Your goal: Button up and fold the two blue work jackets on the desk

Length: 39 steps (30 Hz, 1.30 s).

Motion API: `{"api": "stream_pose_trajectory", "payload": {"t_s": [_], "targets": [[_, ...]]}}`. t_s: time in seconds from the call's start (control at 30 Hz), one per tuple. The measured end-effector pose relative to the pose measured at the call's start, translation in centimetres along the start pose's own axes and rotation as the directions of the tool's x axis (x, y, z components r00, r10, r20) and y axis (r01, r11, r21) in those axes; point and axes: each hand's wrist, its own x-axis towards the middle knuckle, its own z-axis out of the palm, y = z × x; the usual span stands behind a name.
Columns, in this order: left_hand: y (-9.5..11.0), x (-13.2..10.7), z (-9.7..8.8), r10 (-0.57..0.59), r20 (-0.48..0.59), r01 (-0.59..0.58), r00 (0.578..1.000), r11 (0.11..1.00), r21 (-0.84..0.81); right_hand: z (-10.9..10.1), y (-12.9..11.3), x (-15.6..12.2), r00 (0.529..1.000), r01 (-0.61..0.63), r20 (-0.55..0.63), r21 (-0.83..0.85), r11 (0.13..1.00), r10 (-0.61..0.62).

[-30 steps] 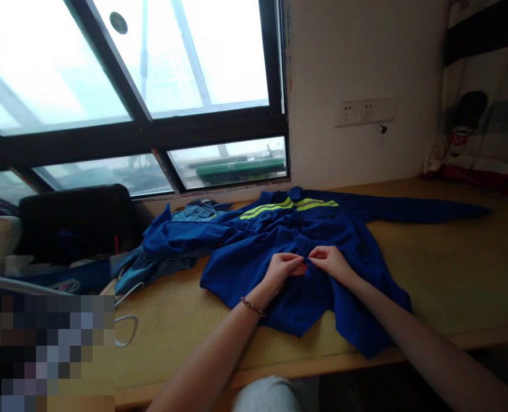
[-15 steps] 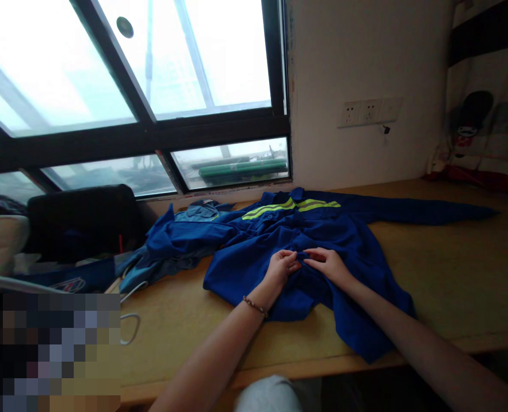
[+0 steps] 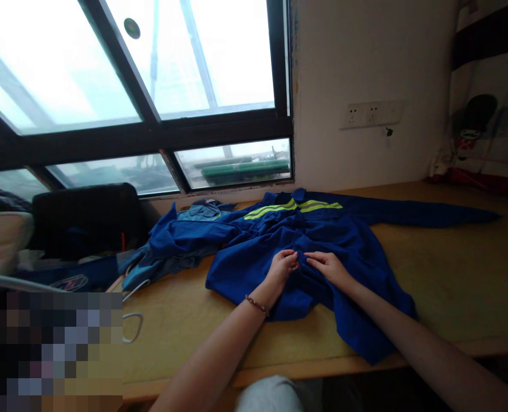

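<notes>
A blue work shirt with yellow-and-grey reflective stripes lies spread on the table, its collar toward the window and one sleeve stretched out to the right. My left hand, a beaded bracelet at its wrist, pinches the fabric near the middle of the shirt's front. Just to its right, my right hand pinches the same front with thumb and fingertips. The two sets of fingertips are close together. Whatever small part of the shirt lies between them is too small to make out.
Lighter blue clothing is bunched at the left, beside a black bag-like object. A white cable loops on the wooden table. Wall sockets and a curtain are at the right; a window is behind.
The view has shifted slightly. My right fingers have straightened a little and lie closer to the cloth; both hands stay at the same spot on the shirt.
</notes>
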Motion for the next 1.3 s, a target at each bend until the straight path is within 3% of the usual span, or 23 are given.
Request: {"api": "stream_pose_trajectory", "payload": {"t_s": [0.27, 0.6, 0.83, 1.0, 1.07, 1.13, 1.2, 1.3], "targets": [[0.0, -0.2, 0.0, 0.024, -0.027, -0.023, 0.999, 0.999, 0.032, -0.2, -0.2, 0.0, 1.000, 0.017, 0.005, -0.071, 0.997, -0.016], [-0.2, -0.7, 0.0, 0.201, 0.162, -0.237, 0.966, 0.938, 0.254, -0.4, -0.1, 0.0, 0.994, -0.094, -0.066, -0.038, 0.995, 0.092], [-0.1, -0.2, -0.5, 0.177, 0.139, -0.200, 0.974, 0.965, 0.172, -0.5, 0.2, 0.2, 0.988, -0.121, -0.080, 0.100, 0.988, 0.129], [0.5, 0.7, -1.1, 0.221, 0.181, -0.254, 0.959, 0.948, 0.190, -1.5, -1.9, -0.1, 0.960, -0.032, -0.281, -0.140, 0.990, -0.009], [0.9, 1.1, -1.4, 0.257, 0.222, -0.308, 0.941, 0.920, 0.242, -1.7, -3.0, -0.4, 0.972, 0.035, -0.222, -0.189, 0.981, -0.077], [1.5, 1.4, -1.8, 0.302, 0.281, -0.390, 0.911, 0.855, 0.343, -1.6, -3.7, -0.7, 0.993, 0.071, -0.072, -0.253, 0.965, -0.092], [2.0, 1.2, -2.0, 0.348, 0.342, -0.478, 0.873, 0.749, 0.459, -1.5, -3.6, -0.9, 0.997, 0.074, 0.059, -0.386, 0.919, -0.056], [2.5, 0.1, -2.0, 0.355, 0.420, -0.546, 0.835, 0.620, 0.563, -1.8, -2.6, -0.9, 0.991, 0.055, 0.134, -0.547, 0.835, 0.023]]}}
